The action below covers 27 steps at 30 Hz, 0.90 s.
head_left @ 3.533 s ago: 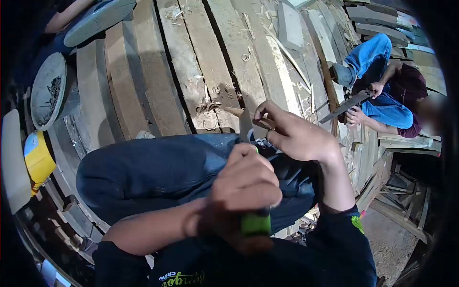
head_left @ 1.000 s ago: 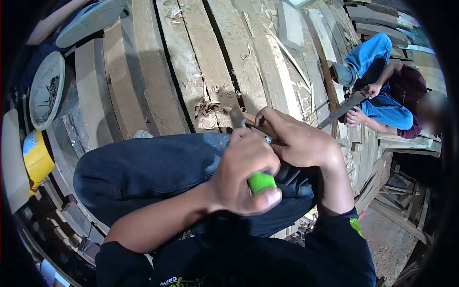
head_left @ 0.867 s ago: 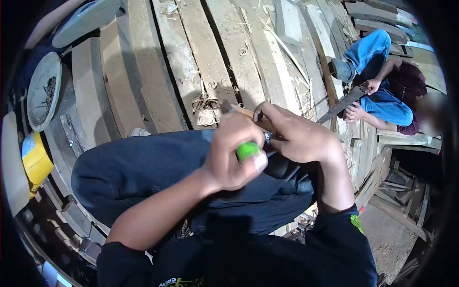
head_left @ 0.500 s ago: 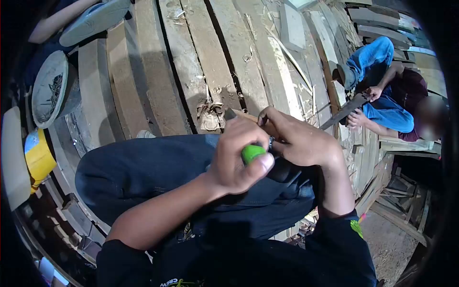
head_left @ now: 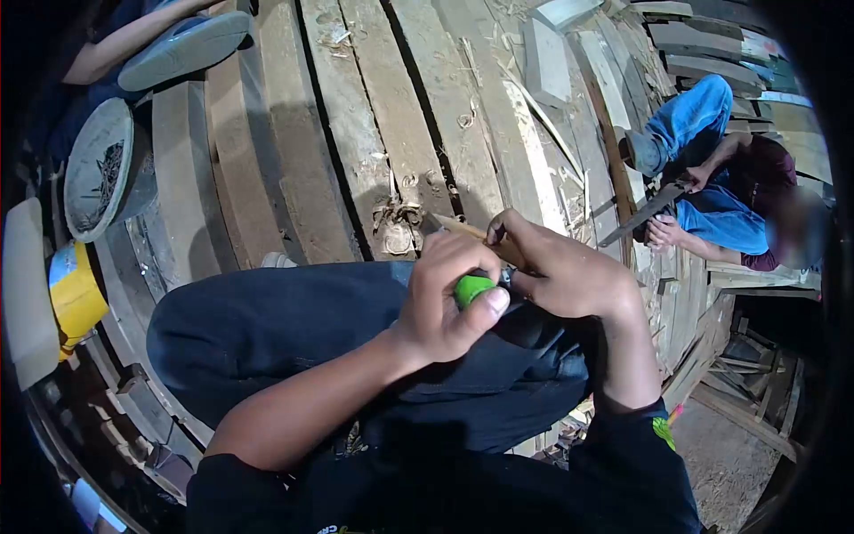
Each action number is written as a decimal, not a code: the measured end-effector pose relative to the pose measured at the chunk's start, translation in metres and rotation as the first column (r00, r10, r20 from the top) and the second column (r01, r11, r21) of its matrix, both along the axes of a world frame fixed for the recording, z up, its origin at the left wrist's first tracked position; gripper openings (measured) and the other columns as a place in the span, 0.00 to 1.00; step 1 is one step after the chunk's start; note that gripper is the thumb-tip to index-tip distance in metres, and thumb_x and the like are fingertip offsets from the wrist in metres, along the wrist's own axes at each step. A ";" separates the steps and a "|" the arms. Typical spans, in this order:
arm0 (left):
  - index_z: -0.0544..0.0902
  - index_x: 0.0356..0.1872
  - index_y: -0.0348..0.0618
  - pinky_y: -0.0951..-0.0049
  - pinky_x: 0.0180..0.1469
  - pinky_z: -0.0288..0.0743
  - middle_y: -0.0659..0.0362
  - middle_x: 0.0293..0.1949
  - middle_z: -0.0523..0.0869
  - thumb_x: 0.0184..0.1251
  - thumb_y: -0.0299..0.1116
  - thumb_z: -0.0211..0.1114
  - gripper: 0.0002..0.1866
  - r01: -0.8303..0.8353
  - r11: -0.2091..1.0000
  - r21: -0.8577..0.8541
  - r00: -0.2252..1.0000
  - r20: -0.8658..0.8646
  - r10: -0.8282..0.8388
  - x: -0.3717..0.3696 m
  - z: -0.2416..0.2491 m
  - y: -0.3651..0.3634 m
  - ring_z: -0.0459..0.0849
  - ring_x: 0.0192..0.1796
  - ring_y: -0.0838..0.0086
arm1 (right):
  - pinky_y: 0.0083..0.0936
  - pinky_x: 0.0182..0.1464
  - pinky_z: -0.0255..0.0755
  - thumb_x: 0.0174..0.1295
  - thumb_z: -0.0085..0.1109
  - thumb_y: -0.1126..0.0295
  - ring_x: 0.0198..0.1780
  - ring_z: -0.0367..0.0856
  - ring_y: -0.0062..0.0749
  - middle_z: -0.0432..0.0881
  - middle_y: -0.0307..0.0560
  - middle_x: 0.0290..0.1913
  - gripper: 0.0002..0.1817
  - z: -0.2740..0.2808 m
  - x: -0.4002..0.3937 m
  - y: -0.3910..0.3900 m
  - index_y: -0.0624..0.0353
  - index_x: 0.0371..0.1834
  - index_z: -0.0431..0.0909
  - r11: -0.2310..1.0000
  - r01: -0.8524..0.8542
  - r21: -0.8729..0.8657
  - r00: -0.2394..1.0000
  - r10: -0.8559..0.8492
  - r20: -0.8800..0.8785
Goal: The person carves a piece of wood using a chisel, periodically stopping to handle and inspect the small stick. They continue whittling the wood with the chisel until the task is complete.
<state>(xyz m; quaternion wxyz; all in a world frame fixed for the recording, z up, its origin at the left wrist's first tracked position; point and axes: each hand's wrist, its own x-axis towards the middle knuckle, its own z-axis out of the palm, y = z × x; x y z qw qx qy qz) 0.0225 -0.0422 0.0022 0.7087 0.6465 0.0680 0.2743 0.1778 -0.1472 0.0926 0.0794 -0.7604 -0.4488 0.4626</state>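
My left hand [head_left: 454,298] is wrapped round a bright green handle [head_left: 472,289], with the thumb over its end. A small bit of metal shows just right of the handle, between the hands. My right hand [head_left: 574,271] is bent over a narrow piece of wood [head_left: 467,231], its fingers curled round it. That piece slants up and left past my left knuckles. Both hands are close together above my lap in dark trousers [head_left: 276,311]. The rest of the tool is hidden by my hands.
Rough planks [head_left: 311,169] with gaps and shavings lie ahead. A round basin [head_left: 98,169] of small dark bits and a yellow container [head_left: 76,298] stand at left. A seated person [head_left: 712,196] at right holds a saw [head_left: 645,214]. Another person's forearm and sandal [head_left: 182,53] show upper left.
The view has shifted slightly, and more of the narrow wood piece shows beyond my left hand. The person at right has moved the saw a little. Both my hands keep their hold.
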 end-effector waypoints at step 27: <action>0.75 0.28 0.45 0.60 0.47 0.62 0.58 0.27 0.75 0.63 0.53 0.63 0.21 0.119 0.984 0.135 0.989 0.075 -0.130 -0.009 0.015 -0.003 0.76 0.33 0.62 | 0.46 0.54 0.76 0.66 0.59 0.73 0.54 0.83 0.62 0.81 0.69 0.51 0.26 0.001 0.003 -0.001 0.62 0.65 0.61 0.995 0.061 -0.080 0.998 -0.063 -0.016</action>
